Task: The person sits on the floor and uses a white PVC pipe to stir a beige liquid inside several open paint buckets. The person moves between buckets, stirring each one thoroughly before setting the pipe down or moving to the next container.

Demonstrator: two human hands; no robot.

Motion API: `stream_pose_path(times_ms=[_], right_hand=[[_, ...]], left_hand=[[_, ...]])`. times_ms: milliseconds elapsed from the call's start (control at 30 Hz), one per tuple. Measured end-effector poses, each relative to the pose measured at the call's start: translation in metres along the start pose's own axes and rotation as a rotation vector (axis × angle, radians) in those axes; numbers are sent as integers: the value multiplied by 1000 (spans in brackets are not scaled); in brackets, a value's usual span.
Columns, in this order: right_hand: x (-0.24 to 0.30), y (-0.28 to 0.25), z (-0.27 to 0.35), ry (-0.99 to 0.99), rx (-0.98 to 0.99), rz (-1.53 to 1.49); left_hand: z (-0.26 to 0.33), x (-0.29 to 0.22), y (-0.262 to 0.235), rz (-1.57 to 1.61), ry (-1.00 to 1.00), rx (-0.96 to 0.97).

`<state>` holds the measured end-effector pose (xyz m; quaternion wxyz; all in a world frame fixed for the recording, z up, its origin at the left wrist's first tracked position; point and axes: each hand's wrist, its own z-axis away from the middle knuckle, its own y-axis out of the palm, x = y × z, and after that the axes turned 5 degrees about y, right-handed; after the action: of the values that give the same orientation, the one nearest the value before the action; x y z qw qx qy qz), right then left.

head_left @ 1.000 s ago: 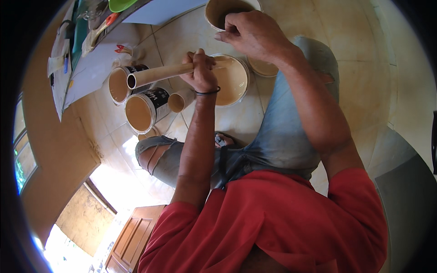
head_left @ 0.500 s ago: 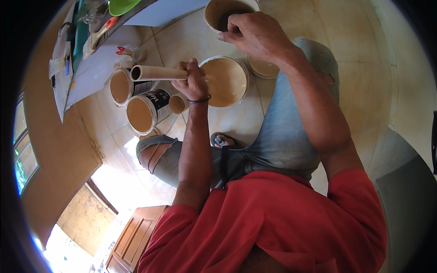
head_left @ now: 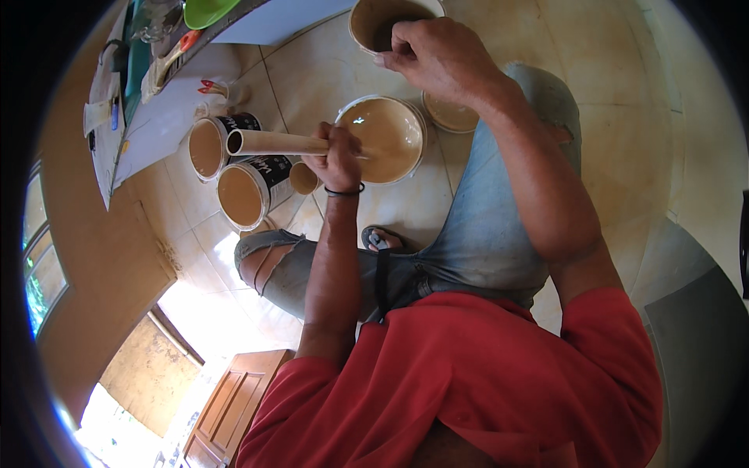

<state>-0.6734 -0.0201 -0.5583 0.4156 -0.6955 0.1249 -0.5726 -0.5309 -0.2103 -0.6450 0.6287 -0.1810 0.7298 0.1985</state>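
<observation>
Two hands busy, both ours: left hand (head_left: 337, 156) is clenched around a pale tube-like stick (head_left: 275, 143), which lies nearly level, its hollow end toward the cans on our left and its far end dipping into the round tub of tan paint (head_left: 384, 137) on the tile floor (head_left: 328, 70) between our knees. Right hand (head_left: 441, 56) is curled over the near rim of a second tan-lined bucket (head_left: 382, 19) at the top of view, fingers closed on the rim, thumb side hidden, so we can't tell how firm that grip is. We read this as the stirring step: stick in the tub, paint surface glossy and even, no streaks that we can make out. Left of the tub stand two open paint cans (head_left: 234, 175) with black labels, touching each other, both filled with the same tan, plus a small cup (head_left: 303, 178) just beside them and a lid or shallow dish (head_left: 451, 115) just behind the tub, half hidden by our right forearm. The next move, as we judge it, calls for keeping the stick tip low in the tub and clear of the wall, since the tub has nothing bracing it; the right hand is on the other bucket, not on this one. Tilting that bucket toward the tub would need a steadier grip than a rim pinch. Drips off the stick would land on bare tile
</observation>
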Motion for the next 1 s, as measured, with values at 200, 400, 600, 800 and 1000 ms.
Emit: stream_pose_path(times_ms=[200, 400, 600, 800, 1000], right_hand=[[9, 4, -1, -32, 15, -24], [3, 6, 0, -41, 11, -1], [4, 3, -1, -4, 23, -4], [9, 8, -2, -40, 22, 2], [4, 6, -3, -23, 36, 13]], left_hand=[[-39, 5, 16, 47, 146, -130], [5, 5, 40, 136, -6, 11], [4, -3, -5, -68, 19, -75], [-40, 9, 16, 58, 115, -105], [12, -1, 35, 74, -16, 54]])
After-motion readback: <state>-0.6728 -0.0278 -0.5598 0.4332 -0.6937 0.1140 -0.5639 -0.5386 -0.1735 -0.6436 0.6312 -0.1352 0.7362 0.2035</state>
